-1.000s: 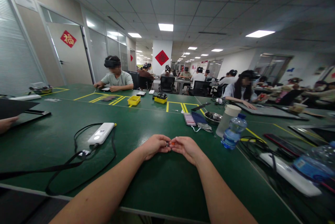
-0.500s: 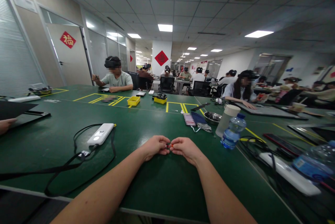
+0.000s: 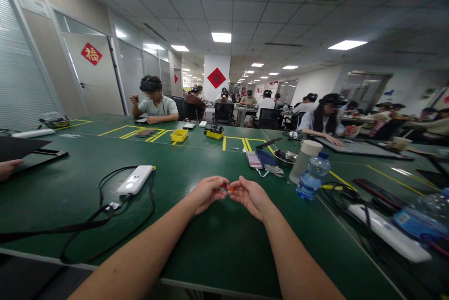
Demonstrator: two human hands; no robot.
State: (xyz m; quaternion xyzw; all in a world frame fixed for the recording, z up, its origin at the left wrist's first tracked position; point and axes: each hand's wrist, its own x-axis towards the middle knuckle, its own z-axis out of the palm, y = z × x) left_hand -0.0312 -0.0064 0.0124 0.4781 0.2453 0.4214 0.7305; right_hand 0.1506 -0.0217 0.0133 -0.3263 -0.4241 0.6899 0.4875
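Note:
My left hand (image 3: pixel 206 193) and my right hand (image 3: pixel 249 195) meet fingertip to fingertip just above the green table (image 3: pixel 196 248), at its middle. Both are closed in a pinch on a tiny orange-red piece (image 3: pixel 228 188) held between them. A small dark bit shows at the left fingertips; I cannot make out what it is. My forearms reach in from the bottom edge.
A white power bank (image 3: pixel 136 179) with black cables lies to the left. To the right stand a water bottle (image 3: pixel 313 175), a white cup (image 3: pixel 303 160) and a metal bowl (image 3: pixel 285 156). Yellow bins (image 3: pixel 179 135) sit farther back. Other people work at the surrounding tables.
Both hands have lifted slightly off the table with the small orange piece still pinched between them. The person across at the left has raised a hand.

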